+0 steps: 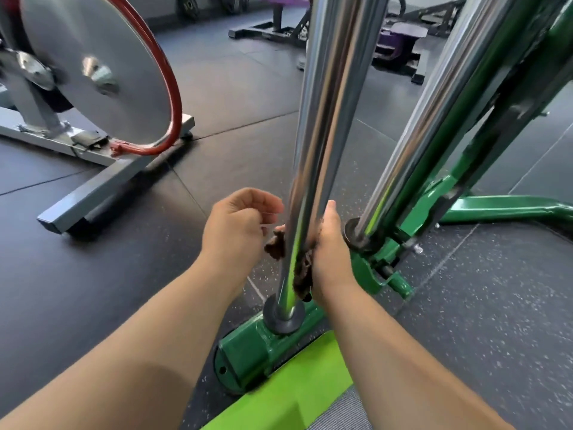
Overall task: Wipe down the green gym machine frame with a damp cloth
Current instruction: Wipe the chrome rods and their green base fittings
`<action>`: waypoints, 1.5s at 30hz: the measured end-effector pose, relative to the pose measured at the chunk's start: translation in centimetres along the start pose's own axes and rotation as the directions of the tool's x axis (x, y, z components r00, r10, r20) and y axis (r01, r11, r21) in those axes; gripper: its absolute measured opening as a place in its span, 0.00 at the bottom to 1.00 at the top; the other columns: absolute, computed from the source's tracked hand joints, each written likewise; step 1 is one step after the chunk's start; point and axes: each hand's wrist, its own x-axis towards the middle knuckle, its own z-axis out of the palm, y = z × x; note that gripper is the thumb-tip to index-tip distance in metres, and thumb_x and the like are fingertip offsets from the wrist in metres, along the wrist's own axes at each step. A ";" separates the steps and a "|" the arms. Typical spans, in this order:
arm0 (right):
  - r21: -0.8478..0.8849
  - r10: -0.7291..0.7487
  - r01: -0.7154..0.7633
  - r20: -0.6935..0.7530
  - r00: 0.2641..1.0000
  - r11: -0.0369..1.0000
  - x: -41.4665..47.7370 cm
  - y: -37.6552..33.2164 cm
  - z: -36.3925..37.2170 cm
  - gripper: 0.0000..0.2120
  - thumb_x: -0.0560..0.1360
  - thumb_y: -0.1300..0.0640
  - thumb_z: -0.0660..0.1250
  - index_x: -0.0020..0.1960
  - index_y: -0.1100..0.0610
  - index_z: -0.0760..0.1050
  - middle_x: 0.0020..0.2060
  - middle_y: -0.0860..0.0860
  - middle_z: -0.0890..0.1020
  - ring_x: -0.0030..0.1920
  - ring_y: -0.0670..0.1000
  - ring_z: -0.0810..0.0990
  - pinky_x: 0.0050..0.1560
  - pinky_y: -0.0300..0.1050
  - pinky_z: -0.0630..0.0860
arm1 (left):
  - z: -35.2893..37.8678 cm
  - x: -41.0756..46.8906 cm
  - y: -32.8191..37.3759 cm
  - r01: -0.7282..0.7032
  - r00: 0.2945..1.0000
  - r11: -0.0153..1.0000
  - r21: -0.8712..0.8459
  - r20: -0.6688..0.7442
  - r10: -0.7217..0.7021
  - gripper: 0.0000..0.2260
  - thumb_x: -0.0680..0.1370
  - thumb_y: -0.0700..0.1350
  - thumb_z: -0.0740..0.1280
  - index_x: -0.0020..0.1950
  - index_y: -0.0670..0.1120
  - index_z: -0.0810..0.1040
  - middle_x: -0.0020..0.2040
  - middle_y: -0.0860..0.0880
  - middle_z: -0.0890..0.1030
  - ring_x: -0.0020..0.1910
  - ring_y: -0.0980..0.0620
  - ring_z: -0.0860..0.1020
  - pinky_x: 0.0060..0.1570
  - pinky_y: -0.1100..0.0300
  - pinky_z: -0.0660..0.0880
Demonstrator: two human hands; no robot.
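Centre frame: dark brown cloth (302, 271) looped behind chrome pole (316, 150), low, just above green frame base (248, 352). Right hand (331, 256) grasps cloth end against pole's right side, thumb up. Left hand (238, 225), fingers curled, pinches other cloth end left of pole. Flywheel (102, 72) upper left, over black floor (232, 97)

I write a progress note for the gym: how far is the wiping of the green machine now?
Done: nothing provable; no patch looks wiped. In hand: the left hand and right hand hold a dark brown cloth round the near shiny chrome pole, above its black rubber collar. Left: the green painted metal base and struts, which the cloth is not touching.
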 end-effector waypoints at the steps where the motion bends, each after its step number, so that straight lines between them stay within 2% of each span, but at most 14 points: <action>1: 0.003 0.060 -0.060 0.006 0.998 0.998 0.2 0.4 -0.3 0.45 0.67 0.20 0.54 0.49 0.63 0.78 0.44 0.70 0.75 0.47 0.64 0.76 0.60 0.58 0.75 | 0.6 -0.4 -0.9 0.027 0.998 1.000 0.001 0.049 -0.027 0.19 0.68 0.26 0.54 0.36 0.44 0.80 0.34 0.46 0.81 0.33 0.50 0.76 0.29 0.63 0.73; 4: 0.060 0.090 -0.092 0.033 0.995 0.994 -0.5 -1.3 -0.3 0.47 0.76 0.26 0.46 0.46 0.69 0.79 0.42 0.67 0.77 0.45 0.67 0.76 0.57 0.56 0.76 | 0.9 -0.9 -1.6 -0.016 0.996 1.000 0.010 0.089 0.015 0.20 0.66 0.27 0.55 0.38 0.46 0.81 0.36 0.45 0.83 0.35 0.48 0.77 0.34 0.59 0.73; 7: 0.079 -0.089 0.093 -0.055 0.995 0.992 -0.9 -2.9 0.2 0.38 0.83 0.37 0.45 0.27 0.54 0.80 0.30 0.55 0.81 0.37 0.54 0.79 0.48 0.47 0.75 | -0.4 0.4 0.1 -0.146 0.989 0.987 0.068 -0.016 0.147 0.22 0.69 0.26 0.57 0.37 0.51 0.80 0.36 0.55 0.82 0.40 0.55 0.78 0.40 0.62 0.73; 9: 0.075 -0.145 0.154 -0.115 0.983 0.985 -0.7 -2.6 0.4 0.36 0.84 0.43 0.49 0.22 0.52 0.73 0.24 0.48 0.76 0.30 0.48 0.73 0.40 0.42 0.71 | -0.5 0.7 0.7 -0.145 0.989 0.989 0.003 0.016 0.145 0.20 0.71 0.25 0.56 0.39 0.47 0.79 0.36 0.51 0.80 0.38 0.55 0.77 0.41 0.61 0.76; 13: 0.047 -0.069 0.078 -0.180 0.981 0.996 0.9 0.9 0.0 0.19 0.81 0.49 0.56 0.36 0.57 0.73 0.33 0.56 0.71 0.35 0.54 0.69 0.42 0.48 0.69 | -0.5 0.1 -2.7 0.010 0.998 0.996 0.088 0.058 -0.015 0.19 0.72 0.27 0.59 0.34 0.48 0.81 0.34 0.46 0.82 0.36 0.45 0.79 0.49 0.43 0.79; 16: -0.054 0.118 -0.132 -0.200 0.973 0.990 1.7 5.1 -1.1 0.11 0.79 0.55 0.60 0.39 0.56 0.72 0.34 0.56 0.72 0.37 0.54 0.70 0.39 0.48 0.69 | -0.6 -0.1 -5.8 0.162 0.986 0.980 0.118 0.023 -0.166 0.19 0.71 0.28 0.59 0.33 0.47 0.81 0.33 0.45 0.83 0.36 0.42 0.80 0.48 0.42 0.81; 19: -0.087 0.138 -0.164 -0.251 0.958 0.983 1.4 6.1 -1.1 0.11 0.78 0.53 0.61 0.39 0.55 0.74 0.35 0.58 0.75 0.37 0.55 0.74 0.40 0.54 0.74 | 0.5 -0.6 -6.8 0.201 0.979 0.974 0.100 -0.011 -0.201 0.17 0.71 0.27 0.58 0.33 0.43 0.80 0.31 0.46 0.81 0.33 0.49 0.78 0.40 0.56 0.80; 25: 0.146 -0.280 0.311 -0.200 0.939 0.939 -0.2 -3.7 1.2 0.17 0.82 0.57 0.57 0.38 0.66 0.70 0.37 0.57 0.71 0.36 0.56 0.68 0.37 0.49 0.68 | -1.3 1.2 -3.8 0.081 0.996 0.991 -0.108 -0.028 -0.084 0.14 0.72 0.27 0.56 0.36 0.40 0.78 0.30 0.47 0.81 0.30 0.54 0.78 0.31 0.64 0.76; 28: 0.113 -0.208 0.228 -0.166 0.964 0.967 -0.2 -2.2 1.0 0.19 0.81 0.57 0.56 0.41 0.73 0.68 0.36 0.58 0.71 0.34 0.56 0.66 0.30 0.44 0.66 | -1.6 1.2 -3.5 0.161 0.986 0.978 -0.129 0.065 -0.154 0.16 0.75 0.28 0.58 0.33 0.43 0.77 0.30 0.45 0.80 0.31 0.52 0.79 0.30 0.65 0.75; 32: -0.034 0.003 -0.014 -0.283 0.959 0.999 1.2 4.7 -0.2 0.20 0.75 0.52 0.58 0.42 0.71 0.69 0.36 0.59 0.74 0.37 0.55 0.72 0.41 0.52 0.73 | -1.0 -0.3 -6.7 0.296 0.953 0.955 0.004 0.065 -0.296 0.12 0.76 0.30 0.62 0.37 0.41 0.79 0.31 0.47 0.82 0.30 0.55 0.81 0.28 0.66 0.76; 35: -0.072 0.149 -0.180 -0.316 0.937 0.981 0.7 7.6 -0.5 0.15 0.74 0.51 0.57 0.31 0.56 0.70 0.31 0.54 0.73 0.37 0.56 0.70 0.40 0.56 0.70 | -1.8 -0.9 -8.4 0.336 0.942 0.941 0.036 -0.009 -0.335 0.14 0.75 0.29 0.59 0.38 0.43 0.80 0.35 0.47 0.83 0.36 0.54 0.82 0.32 0.64 0.77; 38: 0.044 0.061 -0.052 -0.238 0.969 0.998 0.1 5.6 -0.1 0.21 0.78 0.50 0.55 0.36 0.55 0.81 0.31 0.51 0.79 0.33 0.55 0.72 0.41 0.51 0.70 | -2.7 -0.9 -8.5 0.327 0.940 0.941 0.083 0.071 -0.333 0.14 0.76 0.30 0.59 0.40 0.43 0.80 0.40 0.45 0.83 0.42 0.51 0.81 0.41 0.60 0.78; 42: 0.141 0.020 0.025 -0.311 0.950 0.990 1.1 5.5 -0.5 0.24 0.80 0.54 0.57 0.25 0.49 0.65 0.25 0.46 0.70 0.29 0.48 0.67 0.39 0.45 0.66 | -2.3 -0.8 -8.4 0.396 0.906 0.917 0.047 0.146 -0.398 0.14 0.77 0.27 0.57 0.41 0.40 0.79 0.39 0.43 0.82 0.39 0.51 0.81 0.29 0.68 0.75; 45: 0.086 0.124 -0.101 -0.337 0.933 0.991 1.9 8.6 -0.8 0.22 0.80 0.55 0.58 0.27 0.50 0.69 0.25 0.47 0.74 0.29 0.46 0.74 0.40 0.44 0.71 | -1.5 -0.2 -9.0 0.411 0.902 0.908 0.077 0.107 -0.417 0.15 0.77 0.29 0.59 0.38 0.43 0.79 0.33 0.48 0.82 0.35 0.54 0.81 0.32 0.65 0.78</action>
